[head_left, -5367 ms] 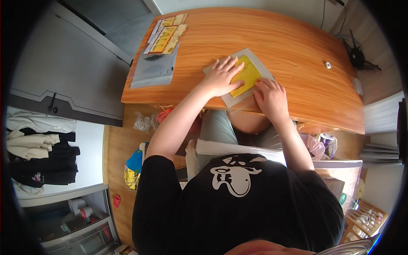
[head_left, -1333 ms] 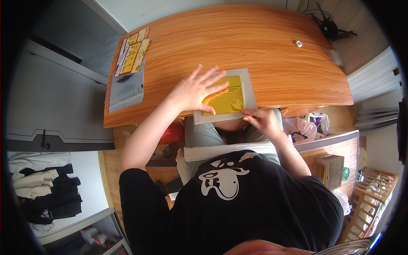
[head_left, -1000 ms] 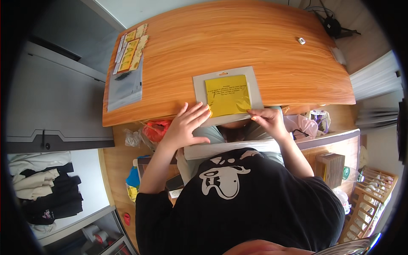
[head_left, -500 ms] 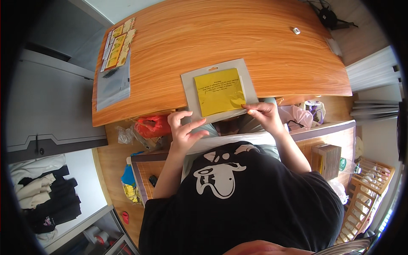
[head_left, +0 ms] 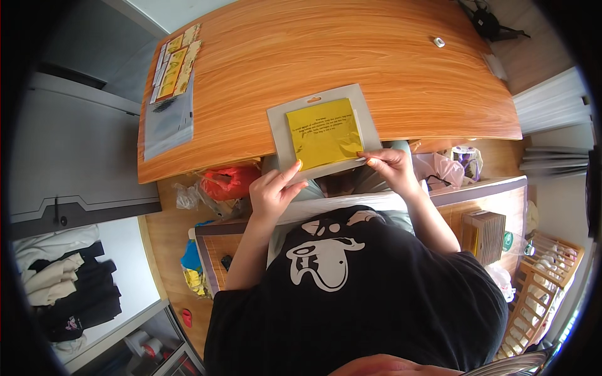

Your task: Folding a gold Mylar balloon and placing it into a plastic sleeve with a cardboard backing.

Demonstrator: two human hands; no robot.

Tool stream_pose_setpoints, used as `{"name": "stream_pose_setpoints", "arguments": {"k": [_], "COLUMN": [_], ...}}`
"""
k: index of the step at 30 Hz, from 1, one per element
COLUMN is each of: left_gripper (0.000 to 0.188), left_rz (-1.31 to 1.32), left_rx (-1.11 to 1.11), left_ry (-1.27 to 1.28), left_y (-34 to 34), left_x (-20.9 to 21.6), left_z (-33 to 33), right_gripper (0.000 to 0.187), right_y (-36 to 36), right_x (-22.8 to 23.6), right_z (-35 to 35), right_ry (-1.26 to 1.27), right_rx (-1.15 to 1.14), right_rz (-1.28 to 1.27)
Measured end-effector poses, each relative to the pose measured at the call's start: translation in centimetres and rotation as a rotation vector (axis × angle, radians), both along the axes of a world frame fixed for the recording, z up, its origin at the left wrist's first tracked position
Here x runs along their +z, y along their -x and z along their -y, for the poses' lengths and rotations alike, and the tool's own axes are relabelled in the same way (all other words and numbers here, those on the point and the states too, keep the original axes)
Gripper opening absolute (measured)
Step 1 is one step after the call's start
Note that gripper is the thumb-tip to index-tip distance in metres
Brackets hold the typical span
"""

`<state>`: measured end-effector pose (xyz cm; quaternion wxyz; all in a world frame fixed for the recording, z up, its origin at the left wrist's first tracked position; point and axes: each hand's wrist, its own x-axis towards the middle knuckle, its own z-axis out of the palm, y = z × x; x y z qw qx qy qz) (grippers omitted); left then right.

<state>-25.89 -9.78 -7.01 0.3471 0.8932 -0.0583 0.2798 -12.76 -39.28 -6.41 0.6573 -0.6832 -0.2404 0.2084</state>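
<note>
A flat grey packet (head_left: 279, 122) with a hang hole at its top lies across the near edge of the table. On its front is a yellow square (head_left: 325, 128) with dark print, under what looks like shiny clear film. My left hand (head_left: 271, 194) is at the packet's lower left corner; the index fingertip touches it and the thumb is spread apart below. Thumb and index finger of my right hand (head_left: 394, 169) pinch the lower right edge, where a small pale bit shows between them.
The wooden table (head_left: 263, 50) carries yellow printed cards (head_left: 172, 69) and clear plastic sleeves (head_left: 169, 131) at its left. A small white object (head_left: 438, 42) sits at the far right. Below the table edge are a red bag (head_left: 229, 183) and a pink bag (head_left: 439, 168).
My left index finger has come down onto the packet's lower left part from a raised position. The right hand keeps its pinch, and the packet has barely moved.
</note>
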Motion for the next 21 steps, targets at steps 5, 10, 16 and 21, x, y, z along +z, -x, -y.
{"name": "stream_pose_setpoints", "arguments": {"k": [5,10,16,21], "left_gripper": [0.034,0.022,0.022,0.023], "left_rz": [-0.227,-0.318,-0.312,-0.302], "left_rx": [-0.193,-0.275,-0.277,-0.257], "left_ry": [0.416,0.8,0.884,0.946], "left_y": [0.7,0.7,0.1,0.1], "left_x": [-2.0,-2.7,-1.4,-1.8], "left_z": [-0.3,-0.3,0.0,0.1], "right_gripper": [0.026,0.027,0.026,0.018], "right_y": [0.2,-0.1,-0.2,0.1], "right_x": [0.2,0.6,-1.3,-1.1], "right_z": [-0.2,0.0,0.6,0.3], "right_ry": [0.005,0.015,-0.023,-0.05], "right_rx": [-0.004,0.052,-0.088,-0.17], "right_rz": [0.018,-0.07,-0.013,0.009]}}
